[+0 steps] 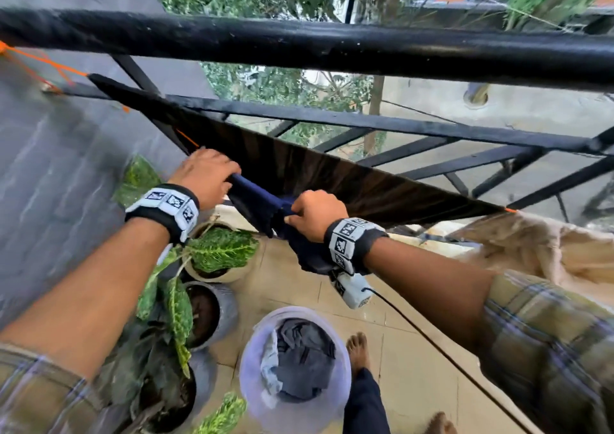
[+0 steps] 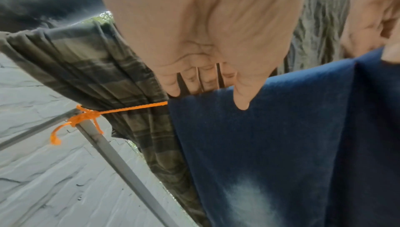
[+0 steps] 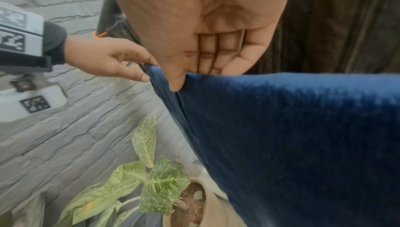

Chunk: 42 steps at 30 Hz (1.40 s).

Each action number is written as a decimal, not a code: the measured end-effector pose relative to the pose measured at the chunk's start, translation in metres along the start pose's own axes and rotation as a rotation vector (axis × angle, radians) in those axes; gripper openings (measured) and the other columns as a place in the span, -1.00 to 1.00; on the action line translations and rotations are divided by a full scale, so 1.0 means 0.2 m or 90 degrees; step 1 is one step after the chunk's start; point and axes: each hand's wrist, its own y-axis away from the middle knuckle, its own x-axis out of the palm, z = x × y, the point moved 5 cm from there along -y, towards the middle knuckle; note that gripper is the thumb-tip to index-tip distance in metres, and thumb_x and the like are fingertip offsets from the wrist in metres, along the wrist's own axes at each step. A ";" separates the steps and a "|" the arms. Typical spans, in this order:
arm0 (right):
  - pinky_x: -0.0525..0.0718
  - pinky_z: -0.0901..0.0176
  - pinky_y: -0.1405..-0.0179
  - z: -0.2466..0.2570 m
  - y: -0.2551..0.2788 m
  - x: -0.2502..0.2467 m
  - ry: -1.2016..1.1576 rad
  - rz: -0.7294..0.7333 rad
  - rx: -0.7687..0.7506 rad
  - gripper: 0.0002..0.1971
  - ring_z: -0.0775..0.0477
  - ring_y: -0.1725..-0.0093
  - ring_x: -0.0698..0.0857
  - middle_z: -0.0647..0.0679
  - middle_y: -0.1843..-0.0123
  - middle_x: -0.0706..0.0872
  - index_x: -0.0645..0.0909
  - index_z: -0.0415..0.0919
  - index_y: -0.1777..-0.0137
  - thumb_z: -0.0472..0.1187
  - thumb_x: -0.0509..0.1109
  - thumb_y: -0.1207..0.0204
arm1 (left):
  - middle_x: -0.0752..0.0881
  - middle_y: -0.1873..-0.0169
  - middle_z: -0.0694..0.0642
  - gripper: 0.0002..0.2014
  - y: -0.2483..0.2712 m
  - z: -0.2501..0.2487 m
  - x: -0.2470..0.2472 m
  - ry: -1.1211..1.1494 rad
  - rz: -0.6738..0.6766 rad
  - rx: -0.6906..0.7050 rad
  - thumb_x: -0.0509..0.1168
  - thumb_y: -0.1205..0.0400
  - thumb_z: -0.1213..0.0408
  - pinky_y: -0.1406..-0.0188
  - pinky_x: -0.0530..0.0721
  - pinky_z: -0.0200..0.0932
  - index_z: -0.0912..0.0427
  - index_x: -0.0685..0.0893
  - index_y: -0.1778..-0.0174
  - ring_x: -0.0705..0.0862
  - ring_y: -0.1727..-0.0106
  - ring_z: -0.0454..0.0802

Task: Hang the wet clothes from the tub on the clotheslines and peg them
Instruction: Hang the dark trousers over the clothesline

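Both forearms reach up from the near edge toward the orange clothesline, and the step in hand looks like spreading a navy garment along it before any peg goes on. At the far left the line is knotted to a grey metal bar, and a dark checked cloth already hangs on the next line out, just beyond the navy piece. The left hand curls its fingers over the garment's top edge with the thumb pressing the near face, pinching the fold close to the knot. To its right, the right hand pinches the same edge in the same way, thumb in front, fingers hooked behind. The two hands sit near each other, so the cloth between them is bunched; to do this well, I judge the right hand should slide rightward along the line while the left anchors its end, keeping the fold even so neither side drags the piece off. No pegs are visible in any view. Below, on the tiled floor, the pale tub holds more grey clothes, beside potted plants. At far right a cream cloth hangs.
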 end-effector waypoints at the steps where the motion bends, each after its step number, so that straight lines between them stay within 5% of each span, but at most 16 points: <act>1: 0.47 0.10 0.22 0.00 -0.02 0.00 -0.014 0.001 0.012 -0.76 -0.30 0.01 0.73 -0.14 0.05 0.75 0.63 -0.03 0.18 0.13 0.43 -0.49 | 0.73 -0.08 0.21 -0.62 0.01 -0.02 0.01 0.003 -0.006 -0.002 0.49 -0.45 0.28 -0.40 0.46 0.20 0.14 0.73 -0.20 0.60 -0.24 0.29; 5: 0.61 0.07 0.05 -0.06 0.00 0.01 -0.067 0.001 0.036 -0.76 -0.29 -0.11 0.73 -0.13 -0.08 0.78 0.73 0.00 -0.08 0.07 0.43 -0.51 | 0.62 -0.32 0.18 -0.50 0.10 -0.15 0.02 0.063 -0.036 -0.037 0.45 -0.47 0.25 -0.22 0.57 0.25 0.10 0.64 -0.37 0.51 -0.38 0.27; 8: 0.63 0.05 -0.05 -0.09 0.04 0.01 -0.063 0.017 0.000 -0.64 -0.26 -0.19 0.72 -0.08 -0.19 0.77 0.65 0.08 -0.31 0.05 0.41 -0.51 | 0.52 -0.44 0.22 -0.48 0.14 -0.23 0.04 0.142 -0.076 -0.114 0.42 -0.52 0.21 -0.29 0.58 0.28 0.10 0.58 -0.45 0.48 -0.41 0.30; 12: 0.60 0.02 -0.25 -0.12 0.11 0.00 -0.058 0.031 -0.046 -0.41 -0.23 -0.35 0.64 -0.10 -0.40 0.68 0.44 0.04 -0.56 0.01 0.42 -0.51 | 0.43 -0.48 0.27 -0.42 0.17 -0.25 0.03 0.332 -0.160 -0.341 0.35 -0.64 0.12 -0.42 0.47 0.12 0.21 0.42 -0.56 0.49 -0.43 0.31; 15: 0.55 0.04 -0.30 -0.14 0.14 -0.01 -0.049 0.046 -0.068 -0.33 -0.24 -0.41 0.59 -0.14 -0.47 0.62 0.31 0.06 -0.65 -0.03 0.41 -0.54 | 0.35 -0.58 0.30 -0.31 0.15 -0.26 0.07 0.470 -0.132 -0.521 0.27 -0.70 0.02 -0.50 0.32 0.05 0.23 0.21 -0.69 0.40 -0.55 0.27; 18: 0.51 0.07 -0.32 -0.16 0.15 -0.01 -0.046 0.075 -0.094 -0.34 -0.26 -0.46 0.54 -0.18 -0.53 0.56 0.22 0.04 -0.69 -0.12 0.33 -0.61 | 0.41 -0.58 0.30 -0.27 0.10 -0.24 0.17 0.560 -0.090 -0.616 0.27 -0.69 -0.06 -0.52 0.24 0.04 0.26 0.23 -0.68 0.39 -0.58 0.28; 20: 0.49 0.06 -0.32 -0.16 0.13 0.00 -0.051 0.090 -0.108 -0.37 -0.27 -0.47 0.53 -0.21 -0.54 0.54 0.22 0.02 -0.70 -0.18 0.27 -0.64 | 0.51 -0.51 0.29 -0.21 0.04 -0.21 0.26 0.678 -0.114 -0.651 0.35 -0.59 -0.21 -0.41 0.54 0.16 0.21 0.31 -0.61 0.53 -0.47 0.31; 21: 0.49 0.05 -0.32 -0.15 0.12 0.01 -0.051 0.096 -0.114 -0.39 -0.28 -0.45 0.54 -0.22 -0.53 0.55 0.24 0.02 -0.69 -0.19 0.26 -0.64 | 0.57 -0.45 0.30 -0.22 0.02 -0.20 0.29 0.766 -0.157 -0.674 0.40 -0.56 -0.18 -0.14 0.74 0.17 0.20 0.34 -0.58 0.63 -0.36 0.33; 23: 0.55 0.00 -0.30 -0.14 0.10 0.03 -0.055 0.102 -0.119 -0.42 -0.32 -0.39 0.58 -0.27 -0.47 0.60 0.27 0.01 -0.67 -0.20 0.25 -0.64 | 0.65 -0.32 0.33 -0.37 0.00 -0.16 0.35 0.880 -0.242 -0.718 0.44 -0.62 0.20 0.38 0.82 -0.04 0.31 0.37 -0.55 0.74 -0.11 0.29; 26: 0.58 -0.04 -0.25 -0.14 0.08 0.07 -0.063 0.104 -0.132 -0.44 -0.37 -0.32 0.60 -0.32 -0.40 0.63 0.30 -0.03 -0.66 -0.21 0.24 -0.65 | 0.73 -0.06 0.22 -0.49 -0.02 -0.13 0.31 0.869 -0.288 -0.747 0.50 -0.50 0.44 0.24 0.83 0.15 0.33 0.57 -0.39 0.72 0.18 0.10; 28: 0.56 -0.03 -0.22 -0.12 0.08 0.08 -0.067 0.101 -0.135 -0.44 -0.37 -0.30 0.60 -0.33 -0.36 0.64 0.32 -0.04 -0.65 -0.21 0.24 -0.65 | 0.75 0.35 0.02 -0.80 -0.01 -0.08 0.32 0.828 -0.291 -0.721 0.51 -0.34 0.34 0.20 0.83 0.26 0.13 0.70 0.15 0.70 0.43 0.00; 30: 0.55 -0.04 -0.22 -0.09 0.06 0.10 -0.084 0.092 -0.124 -0.45 -0.37 -0.30 0.61 -0.33 -0.36 0.65 0.35 -0.04 -0.64 -0.21 0.25 -0.64 | 0.69 0.58 0.01 -0.79 0.01 0.00 0.39 0.776 -0.293 -0.713 0.45 -0.20 0.15 0.28 0.81 0.29 0.16 0.61 0.39 0.71 0.53 0.10; 33: 0.60 -0.09 -0.23 -0.01 0.04 0.12 -0.102 0.087 -0.125 -0.47 -0.38 -0.30 0.61 -0.33 -0.35 0.65 0.39 -0.04 -0.61 -0.20 0.25 -0.63 | 0.71 0.55 0.13 -0.58 0.04 0.06 0.39 0.711 -0.351 -0.708 0.34 -0.10 0.01 0.35 0.79 0.27 0.29 0.63 0.33 0.74 0.46 0.19; 37: 0.59 -0.11 -0.24 0.12 -0.04 0.11 -0.110 0.053 -0.114 -0.51 -0.37 -0.31 0.60 -0.30 -0.34 0.67 0.45 -0.05 -0.57 -0.21 0.25 -0.63 | 0.65 0.52 0.19 -0.69 0.04 0.12 0.30 0.681 -0.337 -0.714 0.34 -0.18 0.10 0.28 0.74 0.18 0.31 0.53 0.43 0.54 0.46 0.03; 42: 0.59 -0.07 -0.26 0.30 -0.19 0.08 -0.108 0.029 -0.109 -0.56 -0.31 -0.32 0.63 -0.26 -0.32 0.71 0.52 -0.08 -0.51 -0.20 0.28 -0.62 | 0.62 0.48 0.30 -0.74 0.02 0.25 0.20 0.660 -0.339 -0.733 0.31 -0.19 0.12 0.30 0.68 0.07 0.21 0.41 0.51 0.49 0.44 0.21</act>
